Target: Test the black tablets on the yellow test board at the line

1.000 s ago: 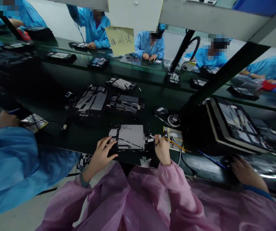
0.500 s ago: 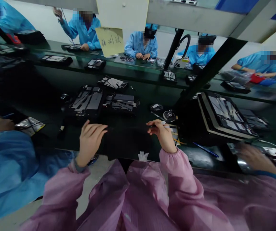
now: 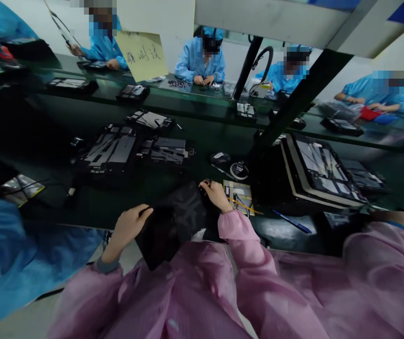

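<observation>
A flat dark panel [image 3: 175,219], glossy like a tablet, is tilted over the bench edge and my lap. My left hand [image 3: 128,228] is closed on its left edge, thumb on top and the other fingers partly hidden. At the upper right corner, my right hand [image 3: 216,194] is closed with bent fingers gripping the panel. A small dark bit shows at those fingertips, too small to name. White tape [image 3: 199,235] peeks out beside the panel's lower right side.
Opened tablets [image 3: 112,150] lie beyond my left hand. A mouse [image 3: 220,157], a coiled cable [image 3: 239,170], a yellow-edged flat part [image 3: 239,195] and a blue pen [image 3: 291,221] are to the right. Farther right stands a tablet stack [image 3: 323,165]. Co-workers' sleeves [image 3: 0,249] flank me.
Both hands were apart above the dark bench surface; now they hold the dark panel, raised and tilted. The camera view has shifted slightly. The neighbour's hand on the right has moved.
</observation>
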`<action>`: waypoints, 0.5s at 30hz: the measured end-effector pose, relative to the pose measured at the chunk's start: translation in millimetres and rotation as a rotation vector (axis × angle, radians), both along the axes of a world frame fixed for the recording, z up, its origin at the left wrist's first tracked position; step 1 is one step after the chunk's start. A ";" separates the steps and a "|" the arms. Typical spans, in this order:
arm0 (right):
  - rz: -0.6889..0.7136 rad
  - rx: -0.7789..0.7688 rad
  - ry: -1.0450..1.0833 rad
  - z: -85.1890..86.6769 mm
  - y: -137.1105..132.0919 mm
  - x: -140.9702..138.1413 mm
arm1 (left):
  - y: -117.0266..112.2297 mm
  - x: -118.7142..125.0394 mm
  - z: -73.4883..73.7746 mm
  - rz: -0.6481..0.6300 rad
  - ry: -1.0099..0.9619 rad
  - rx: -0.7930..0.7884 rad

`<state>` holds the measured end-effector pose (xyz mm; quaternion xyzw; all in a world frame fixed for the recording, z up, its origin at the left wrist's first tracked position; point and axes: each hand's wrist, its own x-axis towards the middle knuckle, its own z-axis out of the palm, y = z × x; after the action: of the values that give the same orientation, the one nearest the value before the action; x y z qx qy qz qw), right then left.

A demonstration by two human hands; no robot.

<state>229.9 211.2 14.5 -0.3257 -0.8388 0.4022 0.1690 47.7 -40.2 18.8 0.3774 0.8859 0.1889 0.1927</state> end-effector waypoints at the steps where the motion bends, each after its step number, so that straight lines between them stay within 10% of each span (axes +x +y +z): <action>1: 0.002 0.034 -0.041 -2.8 4.3 -7.6 | 2.8 4.9 -3.9 0.026 -0.005 -0.024; 8: 0.039 0.244 -0.248 -6.3 9.4 -18.9 | -28.5 72.0 -17.7 0.161 0.418 0.346; 12: 0.044 0.321 -0.337 -1.7 -9.2 4.8 | -67.4 111.8 -45.9 -0.055 0.281 0.271; 15: 0.021 0.353 -0.409 -0.8 -28.8 26.7 | -72.6 95.3 -55.2 -0.051 0.201 0.214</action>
<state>256.6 182.4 13.7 -0.3570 -0.9159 0.1775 0.0461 143.0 -112.8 -36.3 0.4353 0.8656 0.2383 0.0665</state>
